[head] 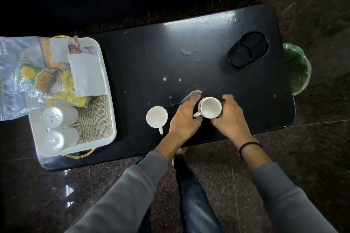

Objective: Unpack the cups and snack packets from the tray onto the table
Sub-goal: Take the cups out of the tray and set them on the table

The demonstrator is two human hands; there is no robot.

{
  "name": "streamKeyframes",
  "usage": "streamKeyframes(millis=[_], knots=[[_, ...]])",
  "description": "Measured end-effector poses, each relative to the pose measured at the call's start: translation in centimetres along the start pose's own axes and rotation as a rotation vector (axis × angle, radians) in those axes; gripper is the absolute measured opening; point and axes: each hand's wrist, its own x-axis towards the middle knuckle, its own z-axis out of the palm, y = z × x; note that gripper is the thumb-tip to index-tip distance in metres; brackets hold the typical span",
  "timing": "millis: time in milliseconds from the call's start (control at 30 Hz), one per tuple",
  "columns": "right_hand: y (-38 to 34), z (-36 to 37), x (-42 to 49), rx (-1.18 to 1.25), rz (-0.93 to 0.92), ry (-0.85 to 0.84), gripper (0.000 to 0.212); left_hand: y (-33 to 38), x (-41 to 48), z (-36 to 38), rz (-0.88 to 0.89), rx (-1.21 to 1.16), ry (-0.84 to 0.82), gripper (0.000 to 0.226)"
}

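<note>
Both hands are on one white cup (210,107) at lower centre of the dark surface (236,85). The right hand (228,114) is wrapped around its far side, and the left hand (184,117) has its fingertips by the handle, so it's cradled more than gripped. A second cup (156,117) sits just left of it, standing free, handle pointing at the person.

The tray (106,73) at the left edge holds two more cups (56,128) lying on their sides, plus snack packets (56,79) piled toward the upper left.

The cups look like glazed ceramic, so probably stiff, slick and chippy; grabbing the handle or cupping the body seems safest. The packets look light and crinkly, so pinching an edge should do.
</note>
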Motion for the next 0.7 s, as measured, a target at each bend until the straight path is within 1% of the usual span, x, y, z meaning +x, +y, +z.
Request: streamKeyframes(millis=[67,167,233,333,467,600,700], knots=[[0.0,0.1,0.0,0.103,0.087,-0.005,0.067,0.3,0.1,-0.1,0.026,-0.088,-0.012,0.071],[0.0,0.1,-0.3,0.208,0.114,0.066,0.049,0.6,-0.2,0.2,-0.013,-0.120,-0.011,0.065],[0.1,0.0,-0.5,0.262,0.082,0.100,0.040,0.6,-0.6,0.5,-0.062,-0.155,0.013,0.059],[0.4,-0.1,-0.6,0.197,-0.039,0.103,0.029,0.1,-0.9,1.0,-0.138,-0.213,0.019,0.045],[0.7,-0.2,-0.7,0.118,-0.164,0.115,0.030,-0.4,-0.8,1.2,-0.208,-0.298,0.008,0.026],[0.4,-0.3,-0.5,0.046,-0.188,0.108,0.030,-0.2,-1.0,0.9,-0.201,-0.277,-0.014,0.022],[-0.5,-0.4,-0.8,-0.065,-0.217,0.131,0.032,0.1,-1.5,0.3,-0.191,-0.276,-0.002,0.016]])
